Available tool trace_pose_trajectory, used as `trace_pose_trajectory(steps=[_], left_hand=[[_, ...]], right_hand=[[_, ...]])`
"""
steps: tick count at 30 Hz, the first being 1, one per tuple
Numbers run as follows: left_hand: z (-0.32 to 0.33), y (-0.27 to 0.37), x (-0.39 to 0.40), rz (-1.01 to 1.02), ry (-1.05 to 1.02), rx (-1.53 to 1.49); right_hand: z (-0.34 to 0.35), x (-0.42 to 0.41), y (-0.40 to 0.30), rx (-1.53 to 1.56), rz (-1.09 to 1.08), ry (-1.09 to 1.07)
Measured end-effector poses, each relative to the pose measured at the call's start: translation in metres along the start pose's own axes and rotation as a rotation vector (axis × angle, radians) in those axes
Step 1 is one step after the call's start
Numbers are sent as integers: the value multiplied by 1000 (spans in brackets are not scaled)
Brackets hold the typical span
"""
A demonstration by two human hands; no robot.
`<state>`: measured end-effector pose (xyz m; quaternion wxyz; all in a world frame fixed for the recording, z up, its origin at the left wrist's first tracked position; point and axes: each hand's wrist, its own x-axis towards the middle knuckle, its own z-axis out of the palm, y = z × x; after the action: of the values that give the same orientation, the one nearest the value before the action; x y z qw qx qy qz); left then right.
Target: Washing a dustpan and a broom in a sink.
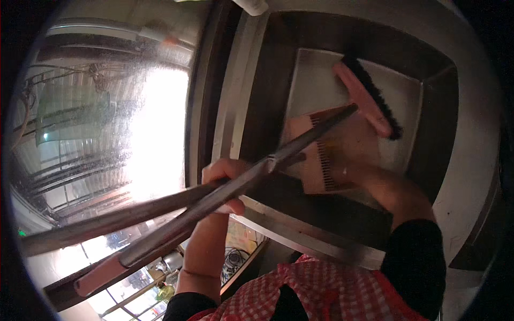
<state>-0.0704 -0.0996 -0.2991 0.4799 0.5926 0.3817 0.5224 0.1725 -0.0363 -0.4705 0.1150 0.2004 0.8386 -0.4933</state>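
My left hand [225,180] grips two long tubular handles that cross near it. One handle [192,210] ends in a pink grip at lower left and runs up to a broom head [363,100], pink with black bristles. The other handle [120,218] leads towards a pink dustpan [313,176] with a row of comb teeth. My right hand [345,170] is blurred at the dustpan, beside the teeth; its fingers are not clear, and I cannot tell whether it holds anything. The broom head hangs beyond the dustpan.
A grey floor area [401,156] with a dark border [437,120] lies below the tools. To the left stands a framed glass pane [92,120] with strong glare. A pale metal ledge [313,240] crosses before my checked apron [333,285]. Cluttered shelves [160,277] show at lower left.
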Motion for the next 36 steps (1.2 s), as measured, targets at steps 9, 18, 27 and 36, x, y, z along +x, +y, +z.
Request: trace_pose_trajectory(steps=[9,18,27,36], left_hand=[[20,2,27,-22,-180,167],[27,-5,15,-54,-233,221],[34,0,21,-119,-193,189],[28,-6,13,15,-257,243]], right_hand=[[10,-31,23,-233,120,-292],[14,-44,6,326,357,162],[26,-85,46,466,567,-36],[5,-140,-11,5,665,401]])
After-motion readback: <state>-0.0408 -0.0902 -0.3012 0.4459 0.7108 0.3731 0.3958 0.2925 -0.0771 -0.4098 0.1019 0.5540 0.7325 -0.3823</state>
